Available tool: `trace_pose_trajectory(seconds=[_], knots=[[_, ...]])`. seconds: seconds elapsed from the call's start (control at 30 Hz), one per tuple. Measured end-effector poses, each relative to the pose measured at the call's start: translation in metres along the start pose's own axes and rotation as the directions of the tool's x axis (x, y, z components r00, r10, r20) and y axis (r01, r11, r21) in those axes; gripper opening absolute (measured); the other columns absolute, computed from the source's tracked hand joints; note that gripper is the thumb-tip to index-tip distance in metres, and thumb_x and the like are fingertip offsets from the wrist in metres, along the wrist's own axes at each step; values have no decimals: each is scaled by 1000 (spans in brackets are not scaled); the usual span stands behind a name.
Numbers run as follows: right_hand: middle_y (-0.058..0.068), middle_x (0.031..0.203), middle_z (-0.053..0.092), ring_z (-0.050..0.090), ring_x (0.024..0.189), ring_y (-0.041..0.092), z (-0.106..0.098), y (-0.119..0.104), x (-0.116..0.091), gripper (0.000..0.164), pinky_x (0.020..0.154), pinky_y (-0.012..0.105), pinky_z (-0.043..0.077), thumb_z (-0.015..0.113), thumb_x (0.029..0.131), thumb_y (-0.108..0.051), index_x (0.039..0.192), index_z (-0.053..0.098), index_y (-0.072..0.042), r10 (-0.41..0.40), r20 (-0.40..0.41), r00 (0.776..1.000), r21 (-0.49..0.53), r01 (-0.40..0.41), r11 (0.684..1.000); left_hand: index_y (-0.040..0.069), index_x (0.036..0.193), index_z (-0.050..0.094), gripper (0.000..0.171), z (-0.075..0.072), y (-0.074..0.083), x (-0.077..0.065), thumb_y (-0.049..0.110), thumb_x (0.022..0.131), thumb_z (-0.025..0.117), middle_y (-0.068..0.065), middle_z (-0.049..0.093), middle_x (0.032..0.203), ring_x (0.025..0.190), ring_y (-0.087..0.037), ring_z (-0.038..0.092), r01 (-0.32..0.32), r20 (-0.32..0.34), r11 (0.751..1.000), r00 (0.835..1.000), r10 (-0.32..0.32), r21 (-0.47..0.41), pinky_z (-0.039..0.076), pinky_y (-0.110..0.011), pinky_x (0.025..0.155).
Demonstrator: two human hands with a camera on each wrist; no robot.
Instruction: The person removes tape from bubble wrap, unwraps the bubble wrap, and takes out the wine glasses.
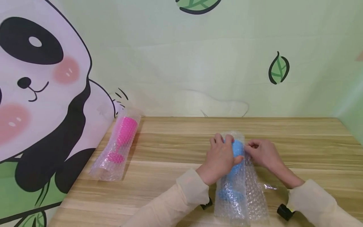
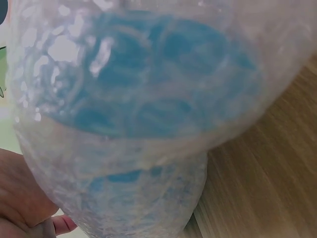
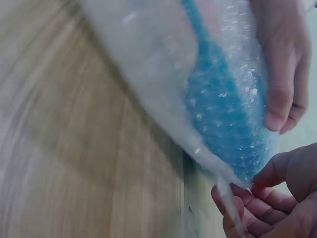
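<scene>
A blue goblet (image 1: 237, 148) lies in clear bubble wrap (image 1: 256, 195), its foot toward the near edge of the table. My left hand (image 1: 219, 157) grips the wrapped cup from above, fingers over its far left side and thumb across the front. At the cup's right side, my right hand (image 1: 263, 153) pinches the wrap's loose edge between thumb and fingers. The right wrist view shows these fingertips (image 3: 265, 181) close by the goblet's rim. Up close in the left wrist view, the goblet's round blue foot (image 2: 163, 74) shows through the bubbles.
A pink goblet (image 1: 126, 129) in bubble wrap lies at the table's left edge. A small shiny clear scrap (image 1: 270, 187) lies on the wooden table (image 1: 170, 142) right of the blue goblet. Small black pieces (image 1: 285, 212) show beside the sleeves. A panda-print backdrop (image 1: 170, 63) stands behind.
</scene>
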State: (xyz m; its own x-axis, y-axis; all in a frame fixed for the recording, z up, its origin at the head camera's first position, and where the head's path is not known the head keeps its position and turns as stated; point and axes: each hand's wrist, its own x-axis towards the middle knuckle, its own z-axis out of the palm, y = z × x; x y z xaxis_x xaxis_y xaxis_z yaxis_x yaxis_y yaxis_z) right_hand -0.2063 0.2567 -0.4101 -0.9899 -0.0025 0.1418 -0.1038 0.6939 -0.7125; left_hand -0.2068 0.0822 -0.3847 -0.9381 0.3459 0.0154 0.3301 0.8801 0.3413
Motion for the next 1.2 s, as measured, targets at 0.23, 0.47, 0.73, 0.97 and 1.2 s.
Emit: trace_pose_trajectory(seconds=[0.23, 0.47, 0.73, 0.97, 1.2], knots=[[6, 80, 70, 59, 70, 16, 3, -7, -3, 7, 61, 28, 51, 65, 93, 0, 94, 71, 4, -238, -53, 970, -127, 230, 965, 17, 134, 50, 56, 0, 0, -1, 54, 95, 69, -7, 40, 110, 95, -20, 39, -3, 2, 1000, 1000, 3, 13, 42, -23, 55], [-5, 64, 56, 44, 54, 9, 2, -12, -2, 13, 50, 27, 39, 66, 93, -1, 81, 69, -6, -375, -51, 926, -316, 341, 885, 16, 134, 49, 57, -2, -1, -1, 53, 96, 69, -8, 41, 111, 97, -21, 39, -5, 0, 1000, 1000, 5, 16, 42, -23, 54], [-4, 62, 54, 44, 54, 10, 0, -15, 3, 14, 50, 26, 38, 62, 88, 0, 77, 65, -8, -334, -47, 941, -284, 308, 908, 17, 134, 49, 56, -1, 0, 0, 53, 96, 69, -7, 39, 110, 96, -20, 38, 7, 1, 1000, 1000, -7, 4, 41, -24, 53], [5, 79, 70, 58, 66, 13, -6, -23, 6, 9, 59, 30, 50, 70, 95, -2, 89, 75, 2, -364, 10, 931, -230, 356, 906, 18, 132, 49, 55, -1, 1, 0, 55, 96, 67, -7, 40, 112, 98, -21, 38, 10, 1, 1000, 1000, -10, 25, 42, -24, 53], [9, 81, 72, 62, 67, 15, -7, -21, 8, 7, 60, 36, 54, 73, 94, -1, 89, 76, 3, -438, 37, 898, -300, 428, 852, 18, 134, 50, 57, 0, 3, 0, 55, 95, 68, -8, 41, 112, 97, -21, 39, 19, 0, 999, 1000, -19, 37, 41, -24, 52]])
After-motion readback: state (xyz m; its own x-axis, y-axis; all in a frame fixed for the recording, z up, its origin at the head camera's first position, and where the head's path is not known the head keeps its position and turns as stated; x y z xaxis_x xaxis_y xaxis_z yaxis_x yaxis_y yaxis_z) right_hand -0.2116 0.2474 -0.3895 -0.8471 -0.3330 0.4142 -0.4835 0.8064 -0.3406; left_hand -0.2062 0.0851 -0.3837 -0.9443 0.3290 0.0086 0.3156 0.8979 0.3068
